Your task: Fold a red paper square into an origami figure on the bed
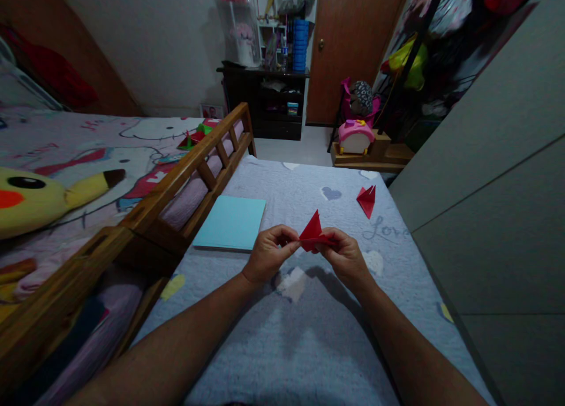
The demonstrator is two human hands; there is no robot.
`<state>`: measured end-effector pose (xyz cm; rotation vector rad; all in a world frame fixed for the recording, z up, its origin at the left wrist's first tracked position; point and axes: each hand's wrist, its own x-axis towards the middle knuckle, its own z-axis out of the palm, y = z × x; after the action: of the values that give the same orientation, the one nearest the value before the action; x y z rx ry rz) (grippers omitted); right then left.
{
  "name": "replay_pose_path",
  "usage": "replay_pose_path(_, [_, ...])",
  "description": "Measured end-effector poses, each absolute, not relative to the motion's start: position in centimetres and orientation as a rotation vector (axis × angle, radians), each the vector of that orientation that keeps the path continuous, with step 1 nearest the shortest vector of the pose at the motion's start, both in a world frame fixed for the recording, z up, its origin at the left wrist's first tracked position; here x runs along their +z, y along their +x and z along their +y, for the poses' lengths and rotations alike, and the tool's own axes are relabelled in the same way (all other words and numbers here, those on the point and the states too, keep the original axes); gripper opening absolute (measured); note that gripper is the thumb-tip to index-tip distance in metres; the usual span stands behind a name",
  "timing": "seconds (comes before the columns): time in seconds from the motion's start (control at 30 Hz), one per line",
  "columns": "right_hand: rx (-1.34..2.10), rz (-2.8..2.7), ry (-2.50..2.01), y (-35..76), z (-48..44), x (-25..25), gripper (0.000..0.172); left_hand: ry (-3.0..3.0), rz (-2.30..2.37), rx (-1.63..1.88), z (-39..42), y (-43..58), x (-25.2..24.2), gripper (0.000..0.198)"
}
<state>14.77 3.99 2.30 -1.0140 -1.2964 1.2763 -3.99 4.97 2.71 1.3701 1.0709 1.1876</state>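
Observation:
A red folded paper [313,228] is held above the bed between my two hands, one point of it standing up. My left hand [272,252] pinches its left corner between thumb and forefinger. On the other side, my right hand [345,256] grips the right part, with the fingers partly behind the paper. A second red folded paper piece [367,202] lies on the sheet farther off to the right. To the left of my left hand rests a stack of light blue square paper [232,222].
The bed [291,347] has a light blue sheet with hearts. A wooden rail [185,185] runs along its left side, with another bed and a yellow plush toy [39,197] beyond. A pale cabinet [498,218] stands at the right. Farther back are a dark shelf unit [238,100] and a pink toy case [355,138].

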Motion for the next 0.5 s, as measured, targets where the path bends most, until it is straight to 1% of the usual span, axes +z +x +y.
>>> replay_pose_path(0.17, [1.284, -1.32, -1.053, 14.83, 3.94, 2.5, 0.016, 1.264, 1.027, 1.213, 5.13, -3.86, 2.89, 0.023])
replay_pose_path(0.33, [1.304, -1.292, -1.061, 14.73, 3.68, 3.1, 0.016, 1.184, 0.974, 1.176, 5.21, -3.83, 3.14, 0.039])
replay_pose_path(0.47, [1.324, -1.258, -1.063, 14.64, 3.7, 3.11, 0.019, 1.246, 0.975, 1.111, 5.19, -3.77, 2.91, 0.058])
replay_pose_path(0.5, [1.323, -1.251, -1.062, 14.64, 3.74, 3.05, 0.019, 1.272, 0.995, 1.088, 5.17, -3.74, 2.8, 0.06])
